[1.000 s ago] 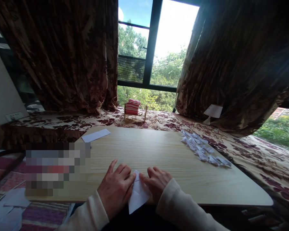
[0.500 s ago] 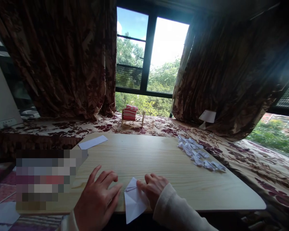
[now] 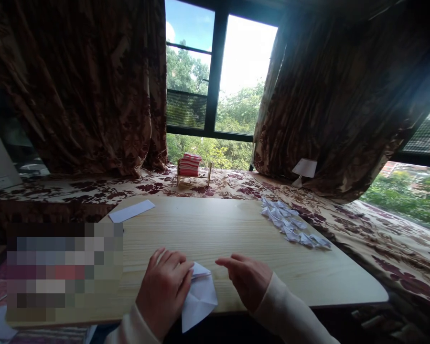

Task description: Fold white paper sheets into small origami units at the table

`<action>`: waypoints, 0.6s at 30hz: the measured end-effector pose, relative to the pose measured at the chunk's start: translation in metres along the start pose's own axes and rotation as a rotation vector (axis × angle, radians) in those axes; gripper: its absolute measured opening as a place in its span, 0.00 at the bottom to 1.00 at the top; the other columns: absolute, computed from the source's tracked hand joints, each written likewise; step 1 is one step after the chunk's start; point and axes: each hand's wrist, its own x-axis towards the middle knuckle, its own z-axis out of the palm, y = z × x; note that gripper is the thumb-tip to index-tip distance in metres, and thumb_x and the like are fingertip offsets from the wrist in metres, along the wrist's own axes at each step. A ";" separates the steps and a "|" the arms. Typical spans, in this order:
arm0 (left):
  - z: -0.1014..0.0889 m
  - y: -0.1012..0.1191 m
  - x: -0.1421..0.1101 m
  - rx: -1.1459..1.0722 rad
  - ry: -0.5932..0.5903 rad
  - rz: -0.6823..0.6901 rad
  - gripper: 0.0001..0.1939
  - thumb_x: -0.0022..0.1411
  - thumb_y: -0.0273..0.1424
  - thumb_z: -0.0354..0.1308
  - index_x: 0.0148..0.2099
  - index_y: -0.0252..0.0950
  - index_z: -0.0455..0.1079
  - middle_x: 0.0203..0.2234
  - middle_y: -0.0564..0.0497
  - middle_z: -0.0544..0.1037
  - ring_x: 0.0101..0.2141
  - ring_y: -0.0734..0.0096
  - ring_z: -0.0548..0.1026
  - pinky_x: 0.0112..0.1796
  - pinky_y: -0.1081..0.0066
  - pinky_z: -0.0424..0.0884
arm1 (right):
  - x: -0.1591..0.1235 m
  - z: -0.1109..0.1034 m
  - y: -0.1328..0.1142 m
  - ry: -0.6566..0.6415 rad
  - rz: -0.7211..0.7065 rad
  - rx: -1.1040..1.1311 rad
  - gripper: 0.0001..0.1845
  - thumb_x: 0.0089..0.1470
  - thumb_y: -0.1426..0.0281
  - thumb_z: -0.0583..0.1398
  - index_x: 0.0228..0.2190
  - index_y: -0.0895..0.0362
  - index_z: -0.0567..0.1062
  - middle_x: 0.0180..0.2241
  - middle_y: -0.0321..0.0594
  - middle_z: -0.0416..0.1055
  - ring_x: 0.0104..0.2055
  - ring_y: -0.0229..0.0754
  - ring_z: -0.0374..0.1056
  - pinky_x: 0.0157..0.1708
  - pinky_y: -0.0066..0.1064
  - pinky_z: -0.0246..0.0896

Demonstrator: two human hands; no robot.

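A partly folded sheet of white paper (image 3: 201, 297) lies at the front edge of the table, its lower part jutting past it. Creases cross it, and a folded flap shows near its top. My left hand (image 3: 167, 282) is closed on the paper's upper left side, thumb and fingers pressed at the flap. Just to the right, apart from the sheet, my right hand (image 3: 249, 279) is empty, its index finger stretched out to the left and the other fingers partly curled.
Several small folded paper pieces (image 3: 284, 220) are spread along the table's right side. A flat paper strip (image 3: 132, 211) lies at the back left of the wooden table (image 3: 186, 224). Beyond are a small rack of striped cloths (image 3: 190, 165) and a little lamp (image 3: 304, 168). A blurred patch covers the left.
My left hand has moved right and taken hold of the paper. My right hand has let go of it and drawn away to the right. The view has shifted slightly.
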 end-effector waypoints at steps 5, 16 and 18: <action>0.008 0.001 0.031 0.020 -0.198 -0.024 0.10 0.54 0.24 0.50 0.36 0.40 0.71 0.30 0.51 0.73 0.36 0.65 0.68 0.43 0.59 0.60 | -0.001 0.006 -0.015 -0.080 -0.049 -0.109 0.26 0.47 0.76 0.53 0.46 0.40 0.68 0.29 0.35 0.71 0.30 0.40 0.68 0.25 0.26 0.55; 0.005 -0.013 0.037 0.057 -0.459 -0.119 0.08 0.44 0.25 0.53 0.29 0.40 0.70 0.28 0.51 0.73 0.35 0.62 0.70 0.34 0.64 0.63 | 0.010 0.011 -0.022 -0.160 -0.073 -0.280 0.17 0.46 0.68 0.55 0.40 0.41 0.72 0.31 0.38 0.70 0.33 0.45 0.68 0.24 0.27 0.56; 0.003 -0.014 0.037 0.058 -0.481 -0.123 0.06 0.43 0.25 0.54 0.26 0.39 0.70 0.28 0.51 0.73 0.35 0.62 0.69 0.34 0.65 0.63 | 0.010 0.011 -0.021 -0.158 -0.079 -0.248 0.17 0.46 0.69 0.55 0.39 0.42 0.72 0.30 0.38 0.70 0.33 0.44 0.68 0.25 0.26 0.57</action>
